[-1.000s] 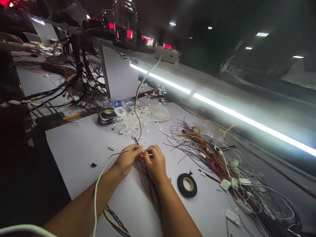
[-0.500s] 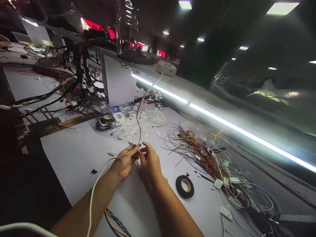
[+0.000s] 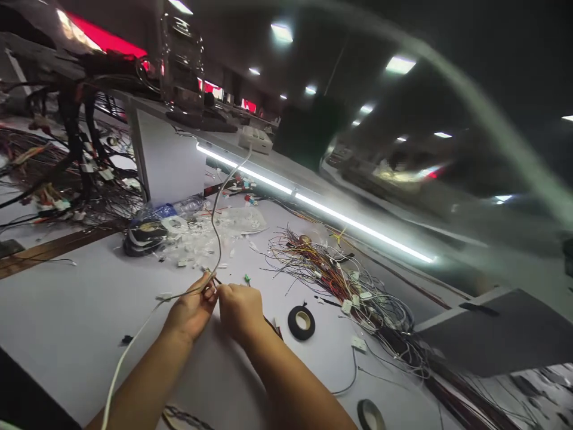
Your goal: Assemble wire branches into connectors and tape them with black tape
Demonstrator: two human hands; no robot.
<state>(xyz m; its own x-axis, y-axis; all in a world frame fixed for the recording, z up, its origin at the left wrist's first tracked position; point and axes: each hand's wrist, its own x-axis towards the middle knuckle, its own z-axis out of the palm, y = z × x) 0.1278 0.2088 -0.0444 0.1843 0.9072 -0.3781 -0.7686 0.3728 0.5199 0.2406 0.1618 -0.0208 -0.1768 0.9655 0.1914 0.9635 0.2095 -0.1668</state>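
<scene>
My left hand [image 3: 190,313] is closed, its fingertips pinching what looks like a small connector whose details are too small to make out. Beside it, my right hand [image 3: 242,307] makes a fist around thin dark wires [image 3: 273,327]. A short length of them shows between the two hands, and more trails out beneath my right wrist. A white cable [image 3: 215,224] drops from a white power strip [image 3: 255,139] on the shelf and passes in front of my left hand. Just beyond my right hand lies a small green piece [image 3: 247,279].
Black tape [image 3: 293,327] lies right of my hands, with a second roll [image 3: 370,414] nearer. A bundle of loose wires [image 3: 331,272] with white connectors spreads along the right. Clear plastic bags [image 3: 233,221] and small parts lie behind, under a lit strip lamp [image 3: 358,222].
The view has swung right, so everything sits further left. My right hand has turned from raised, parted fingers into a fist on the wires. The green piece now shows on the table.
</scene>
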